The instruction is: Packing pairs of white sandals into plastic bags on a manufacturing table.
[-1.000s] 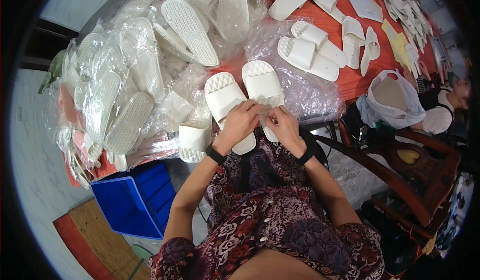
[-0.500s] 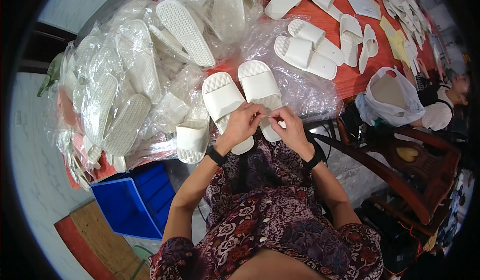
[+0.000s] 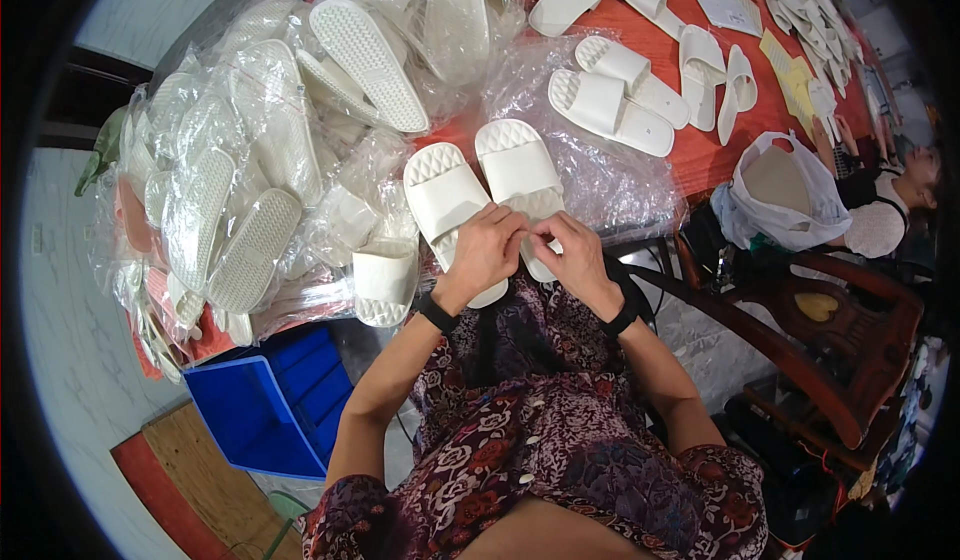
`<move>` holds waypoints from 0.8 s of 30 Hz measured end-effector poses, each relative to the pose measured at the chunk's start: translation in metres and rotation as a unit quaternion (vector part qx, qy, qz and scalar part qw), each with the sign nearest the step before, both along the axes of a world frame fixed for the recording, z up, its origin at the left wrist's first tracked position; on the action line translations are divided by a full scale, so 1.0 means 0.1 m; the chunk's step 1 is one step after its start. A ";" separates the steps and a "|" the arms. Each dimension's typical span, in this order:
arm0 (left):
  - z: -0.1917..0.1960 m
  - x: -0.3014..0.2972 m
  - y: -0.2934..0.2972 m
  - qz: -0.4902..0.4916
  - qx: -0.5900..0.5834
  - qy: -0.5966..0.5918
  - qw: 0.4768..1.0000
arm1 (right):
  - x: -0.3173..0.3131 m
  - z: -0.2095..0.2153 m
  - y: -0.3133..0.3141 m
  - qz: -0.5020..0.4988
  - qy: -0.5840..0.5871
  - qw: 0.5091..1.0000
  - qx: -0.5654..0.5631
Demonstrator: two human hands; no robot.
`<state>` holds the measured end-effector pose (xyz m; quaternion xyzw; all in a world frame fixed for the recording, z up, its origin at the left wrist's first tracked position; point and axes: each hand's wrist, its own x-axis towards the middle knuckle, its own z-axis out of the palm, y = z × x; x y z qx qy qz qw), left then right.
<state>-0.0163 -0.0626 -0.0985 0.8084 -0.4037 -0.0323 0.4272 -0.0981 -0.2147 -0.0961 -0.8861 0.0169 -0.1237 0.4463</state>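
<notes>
Two white slide slippers lie side by side at the table's front edge, a left slipper (image 3: 445,200) and a right slipper (image 3: 520,168), toes pointing away from me. Above their heel ends my left hand (image 3: 487,250) and my right hand (image 3: 577,257) meet, fingertips nearly touching. Both hands are closed in a pinch. Whatever is between the fingers is too small to make out. Another white slipper (image 3: 384,285), partly in clear plastic, lies left of my left hand at the edge.
Slippers in clear plastic bags (image 3: 240,150) pile up at the left. Unwrapped slippers (image 3: 610,115) lie farther right on the red tablecloth (image 3: 715,150). A blue crate (image 3: 265,400) stands below left. At right are a wooden chair (image 3: 840,360), a white plastic bag (image 3: 785,195) and another person (image 3: 885,210).
My right hand has shifted slightly left, closing the small gap to my left hand. A thin, light piece seen between the fingertips earlier no longer shows clearly.
</notes>
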 end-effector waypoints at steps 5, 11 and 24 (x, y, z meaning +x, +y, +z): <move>0.00 -0.07 -0.01 0.014 0.008 -0.011 1.000 | -0.04 0.02 0.01 -0.010 -0.012 0.999 -0.046; -0.15 -0.08 -0.02 0.043 0.004 0.005 0.999 | -0.01 -0.03 0.02 -0.056 0.054 0.997 -0.010; 0.04 0.15 0.49 0.201 0.044 -0.019 0.978 | 0.01 -0.33 0.16 -0.069 0.040 0.992 -0.101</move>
